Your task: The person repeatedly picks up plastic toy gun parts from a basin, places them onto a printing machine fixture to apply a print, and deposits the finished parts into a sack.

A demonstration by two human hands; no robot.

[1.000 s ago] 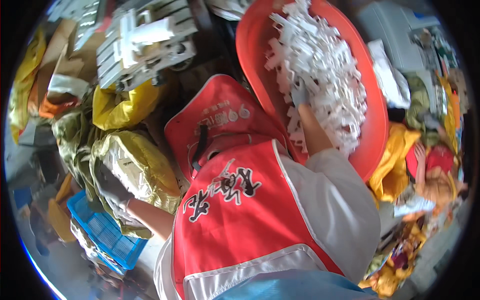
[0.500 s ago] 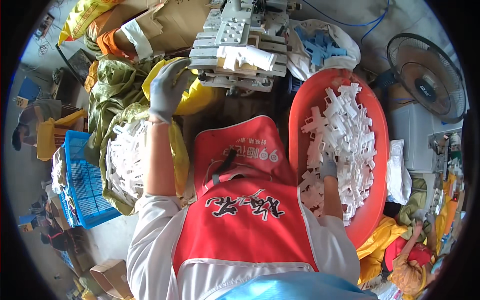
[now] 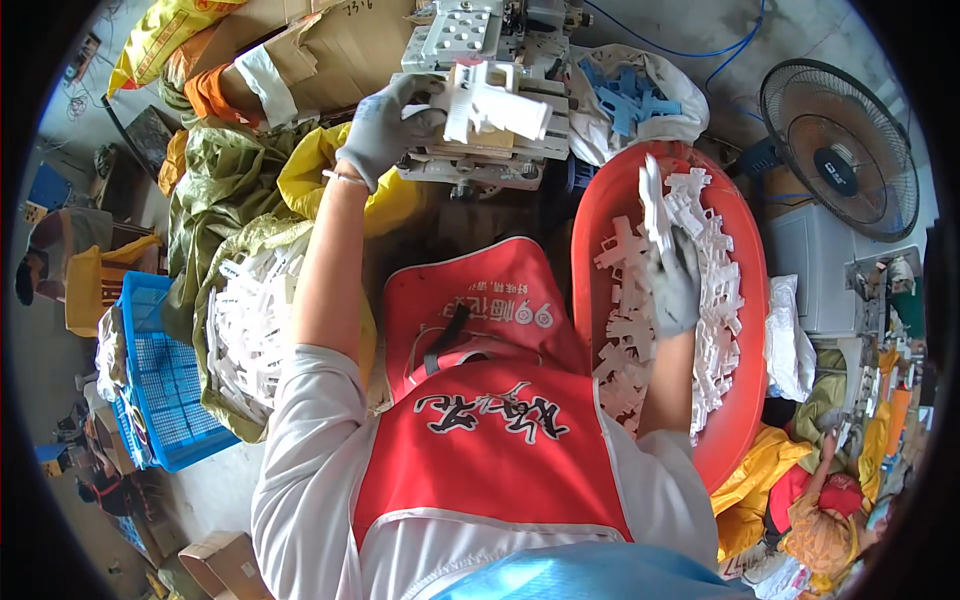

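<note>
My left hand [image 3: 385, 128], in a grey glove, is raised to the grey metal machine [image 3: 490, 90] and grips a white plastic part [image 3: 490, 105] lying on it. My right hand [image 3: 672, 282], also gloved, is down in the red oval tub [image 3: 745, 420] full of white plastic parts [image 3: 700, 330] and closes on one tall white piece [image 3: 653, 195] that stands up from the heap. I wear a red apron [image 3: 480, 420] over a white long-sleeved shirt.
A sack of white plastic parts [image 3: 250, 330] lies open at my left, beside a blue crate [image 3: 165, 385]. A bag of blue parts [image 3: 630, 100] sits behind the tub. A floor fan [image 3: 835, 150] stands at the right. Yellow and green sacks [image 3: 220, 170] pile up at the back left.
My left hand rose from the sacks up to the machine and now grips a white part there. My right hand lifted a white piece out of the tub's heap.
</note>
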